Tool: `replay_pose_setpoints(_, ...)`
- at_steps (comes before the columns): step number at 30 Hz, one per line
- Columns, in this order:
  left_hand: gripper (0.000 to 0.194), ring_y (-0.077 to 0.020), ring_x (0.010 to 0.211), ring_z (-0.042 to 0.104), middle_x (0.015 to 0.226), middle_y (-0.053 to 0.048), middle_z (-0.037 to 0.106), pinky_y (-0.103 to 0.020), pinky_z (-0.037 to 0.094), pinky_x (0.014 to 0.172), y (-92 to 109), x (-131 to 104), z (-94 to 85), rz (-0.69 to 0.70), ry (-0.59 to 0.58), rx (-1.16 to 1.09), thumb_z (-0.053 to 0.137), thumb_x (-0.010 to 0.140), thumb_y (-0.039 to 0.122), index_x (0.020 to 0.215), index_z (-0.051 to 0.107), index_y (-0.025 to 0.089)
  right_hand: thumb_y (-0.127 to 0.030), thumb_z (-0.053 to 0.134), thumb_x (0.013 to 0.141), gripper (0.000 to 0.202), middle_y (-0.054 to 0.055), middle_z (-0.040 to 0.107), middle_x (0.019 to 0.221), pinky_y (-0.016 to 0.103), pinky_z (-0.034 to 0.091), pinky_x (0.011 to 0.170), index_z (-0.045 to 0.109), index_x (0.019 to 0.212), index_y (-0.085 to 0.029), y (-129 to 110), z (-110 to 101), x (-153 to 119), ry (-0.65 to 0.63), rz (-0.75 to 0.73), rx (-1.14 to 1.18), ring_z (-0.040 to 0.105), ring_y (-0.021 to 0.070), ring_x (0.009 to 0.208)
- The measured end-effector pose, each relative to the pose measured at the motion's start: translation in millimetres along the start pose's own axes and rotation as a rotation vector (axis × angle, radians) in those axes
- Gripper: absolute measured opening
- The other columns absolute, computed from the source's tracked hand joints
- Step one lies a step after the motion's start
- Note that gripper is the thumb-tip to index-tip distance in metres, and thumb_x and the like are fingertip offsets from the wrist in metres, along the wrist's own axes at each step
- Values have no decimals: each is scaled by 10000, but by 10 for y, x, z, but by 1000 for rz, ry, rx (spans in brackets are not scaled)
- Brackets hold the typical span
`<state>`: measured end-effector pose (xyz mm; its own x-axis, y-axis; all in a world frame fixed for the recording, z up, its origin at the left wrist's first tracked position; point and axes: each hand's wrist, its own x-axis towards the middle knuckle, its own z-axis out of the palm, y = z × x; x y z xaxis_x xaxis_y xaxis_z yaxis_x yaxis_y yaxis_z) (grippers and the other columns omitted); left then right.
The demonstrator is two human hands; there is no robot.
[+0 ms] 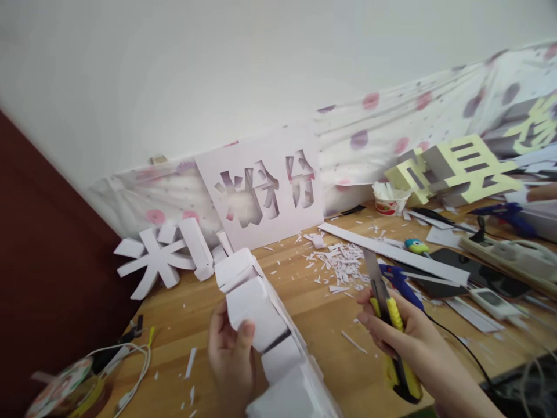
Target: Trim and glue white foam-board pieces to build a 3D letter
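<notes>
My left hand (232, 342) is closed around the edge of a white foam-board piece (278, 371), boxy and segmented, tilted over the front of the table. Its thumb presses on one white face. In my right hand (404, 331) is a yellow and black utility knife (394, 325), its blade out and pointing up. A gap separates the blade from the white piece. Behind my left hand stands a white three-dimensional character (163, 255). A white board (265, 232) with cut-out characters leans against the wall.
White scraps (342, 264) lie mid-table beside a long white strip (391, 252). To the right are a blue glue gun (402, 284), a phone (483, 270), a power strip (513, 261) and pale yellow letters (474, 165). Tape rolls (69, 392) and a cable (145, 363) sit at left. Another person's hand (542, 193) shows at far right.
</notes>
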<state>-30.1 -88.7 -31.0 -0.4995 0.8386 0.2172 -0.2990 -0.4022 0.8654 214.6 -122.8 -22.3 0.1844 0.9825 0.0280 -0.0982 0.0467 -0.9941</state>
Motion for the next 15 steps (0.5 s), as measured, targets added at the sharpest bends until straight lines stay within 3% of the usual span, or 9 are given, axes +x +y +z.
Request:
replay_pose_setpoints(4, 700, -280, 872, 775, 982, -89, 806, -342, 628, 747, -40, 63, -102, -133, -107, -21, 999, 484, 519, 1058, 736, 217, -515, 890, 779, 438, -102, 497, 615, 216, 331, 440, 605, 963, -238, 21, 46, 148, -33, -3, 126, 362, 54, 421)
replay_pose_setpoints(8, 686, -304, 832, 768, 1035, -136, 812, -366, 625, 717, -62, 65, -123, -199, -199, -50, 961, 534, 547, 1092, 749, 210, -456, 923, 762, 432, -110, 489, 611, 222, 348, 429, 601, 951, -240, 13, 161, 237, -56, -18, 231, 365, 46, 398)
replay_pose_setpoints(11, 712, -308, 813, 763, 1017, -127, 808, -351, 612, 684, -50, 60, -72, -209, -242, -62, 960, 542, 555, 1137, 756, 221, -463, 942, 732, 462, -74, 557, 644, 201, 301, 400, 616, 961, -229, 48, 198, 285, -51, -5, 175, 453, 69, 425)
replay_pose_setpoints(15, 732, -309, 836, 759, 997, -118, 805, -357, 612, 719, -26, 64, -26, -195, -296, -35, 948, 563, 589, 1178, 770, 235, -498, 912, 761, 473, -55, 625, 605, 200, 336, 390, 659, 1046, -217, 95, 135, 344, -90, -1, 73, 390, 49, 376)
